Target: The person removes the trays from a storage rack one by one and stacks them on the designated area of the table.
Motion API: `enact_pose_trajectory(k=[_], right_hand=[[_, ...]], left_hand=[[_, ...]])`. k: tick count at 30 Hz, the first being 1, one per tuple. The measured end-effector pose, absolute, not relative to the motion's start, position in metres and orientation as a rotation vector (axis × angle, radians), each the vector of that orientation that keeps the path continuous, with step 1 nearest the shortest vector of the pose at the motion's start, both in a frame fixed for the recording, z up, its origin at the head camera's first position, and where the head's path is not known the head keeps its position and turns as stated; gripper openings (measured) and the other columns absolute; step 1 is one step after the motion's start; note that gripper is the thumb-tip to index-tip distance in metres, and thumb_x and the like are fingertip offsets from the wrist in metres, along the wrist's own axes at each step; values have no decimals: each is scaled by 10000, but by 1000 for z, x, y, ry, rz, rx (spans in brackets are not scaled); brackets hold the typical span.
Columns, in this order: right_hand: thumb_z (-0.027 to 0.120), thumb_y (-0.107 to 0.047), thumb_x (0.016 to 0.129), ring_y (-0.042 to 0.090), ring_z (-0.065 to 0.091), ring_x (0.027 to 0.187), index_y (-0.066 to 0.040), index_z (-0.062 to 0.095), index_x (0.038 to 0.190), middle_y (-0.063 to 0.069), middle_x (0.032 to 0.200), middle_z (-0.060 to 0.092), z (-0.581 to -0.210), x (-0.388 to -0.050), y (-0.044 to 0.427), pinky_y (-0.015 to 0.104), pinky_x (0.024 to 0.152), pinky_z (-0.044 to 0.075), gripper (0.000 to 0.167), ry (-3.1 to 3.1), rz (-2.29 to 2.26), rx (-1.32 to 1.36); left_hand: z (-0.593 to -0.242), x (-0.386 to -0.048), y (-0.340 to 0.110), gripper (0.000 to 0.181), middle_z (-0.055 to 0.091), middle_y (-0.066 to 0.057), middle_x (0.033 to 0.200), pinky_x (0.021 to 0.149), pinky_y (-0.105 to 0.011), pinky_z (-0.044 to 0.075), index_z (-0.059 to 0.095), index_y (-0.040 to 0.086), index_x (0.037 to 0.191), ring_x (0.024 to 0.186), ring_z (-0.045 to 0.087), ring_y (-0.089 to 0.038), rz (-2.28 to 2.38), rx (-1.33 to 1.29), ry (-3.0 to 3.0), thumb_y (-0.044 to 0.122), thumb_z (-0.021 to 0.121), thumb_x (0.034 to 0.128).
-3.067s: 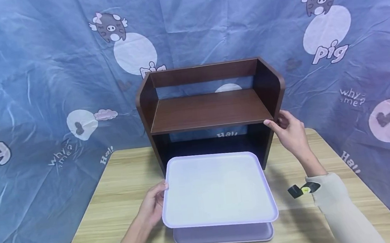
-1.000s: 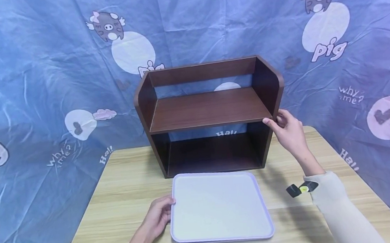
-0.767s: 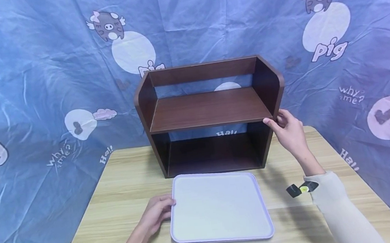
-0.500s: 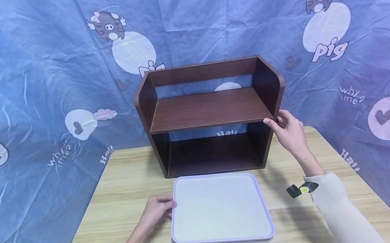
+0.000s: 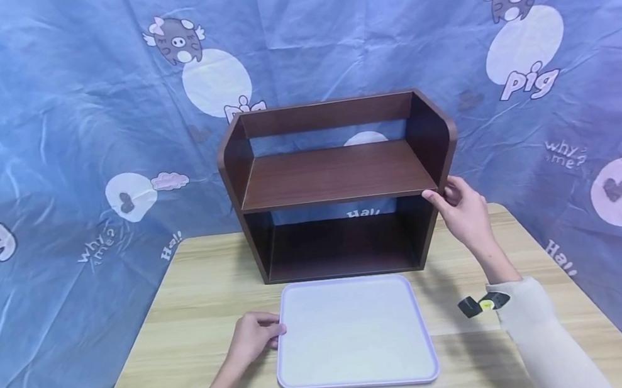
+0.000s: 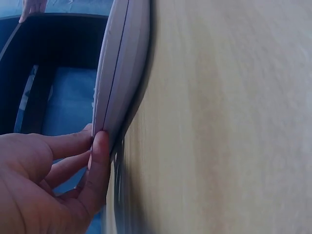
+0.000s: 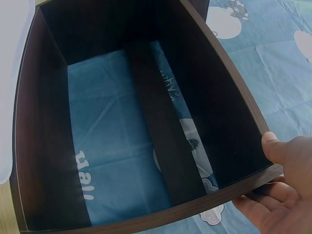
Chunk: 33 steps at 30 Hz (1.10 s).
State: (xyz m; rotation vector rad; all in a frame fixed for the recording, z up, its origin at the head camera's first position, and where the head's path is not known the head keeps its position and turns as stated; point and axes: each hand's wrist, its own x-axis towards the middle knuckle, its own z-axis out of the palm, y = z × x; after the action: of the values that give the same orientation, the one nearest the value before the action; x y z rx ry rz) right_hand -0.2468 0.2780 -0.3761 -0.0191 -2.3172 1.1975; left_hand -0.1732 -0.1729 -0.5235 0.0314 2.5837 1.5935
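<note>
Two pale lilac trays (image 5: 354,332) lie stacked on the table in front of a dark brown two-tier desktop shelf (image 5: 337,175). The seam between the trays (image 6: 115,63) shows in the left wrist view; from above only the top one is visible. My left hand (image 5: 254,337) pinches the stack's left rim, its thumb and fingertips at the edge. With my right hand (image 5: 463,209) I grip the shelf's right side panel at middle-board height. Its thumb (image 7: 273,146) lies on the front edge and the other fingers curl behind the panel's outer side.
The shelf stands at the back of the light wood table (image 5: 186,308), close behind the trays' far rim. A blue printed cloth (image 5: 70,118) hangs behind and along both sides of the table.
The upper tray, raised over the lower one at first, has come down onto it. Since then it has been shifted slightly into line. My right hand has stayed on the shelf.
</note>
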Motion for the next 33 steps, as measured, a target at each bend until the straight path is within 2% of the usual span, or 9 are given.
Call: enact_pose_trajectory(k=[22, 30, 32, 33], right_hand=[[788, -313, 986, 410, 677, 1261, 19, 613, 1403, 283, 1334, 694, -375, -248, 279, -45, 847, 441, 561, -2314, 1210, -2], [783, -294, 991, 426, 686, 1235, 22, 635, 1369, 271, 1299, 719, -376, -250, 281, -66, 828, 402, 514, -2301, 1158, 29], [781, -292, 993, 393, 699, 1216, 21, 644, 1363, 272, 1283, 724, -378, -250, 281, -66, 829, 404, 504, -2295, 1139, 50], [782, -289, 992, 310, 719, 1199, 17, 650, 1363, 269, 1276, 728, -378, -250, 282, -65, 832, 410, 500, -2291, 1135, 58]], left_hand=[[-520, -171, -172, 229, 786, -156, 818, 568, -269, 637, 771, -95, 1059, 594, 717, -162, 1633, 11, 2558, 27, 806, 869], [-519, -175, -169, 182, 776, -127, 821, 589, -291, 655, 772, -83, 1036, 622, 713, -153, 1643, -30, 2519, 25, 764, 890], [-518, -176, -170, 150, 763, -108, 802, 588, -292, 654, 773, -69, 1011, 628, 706, -152, 1640, -48, 2515, 26, 753, 896], [-518, -177, -170, 134, 754, -99, 785, 582, -292, 651, 774, -63, 996, 624, 700, -151, 1641, -57, 2515, 26, 749, 900]])
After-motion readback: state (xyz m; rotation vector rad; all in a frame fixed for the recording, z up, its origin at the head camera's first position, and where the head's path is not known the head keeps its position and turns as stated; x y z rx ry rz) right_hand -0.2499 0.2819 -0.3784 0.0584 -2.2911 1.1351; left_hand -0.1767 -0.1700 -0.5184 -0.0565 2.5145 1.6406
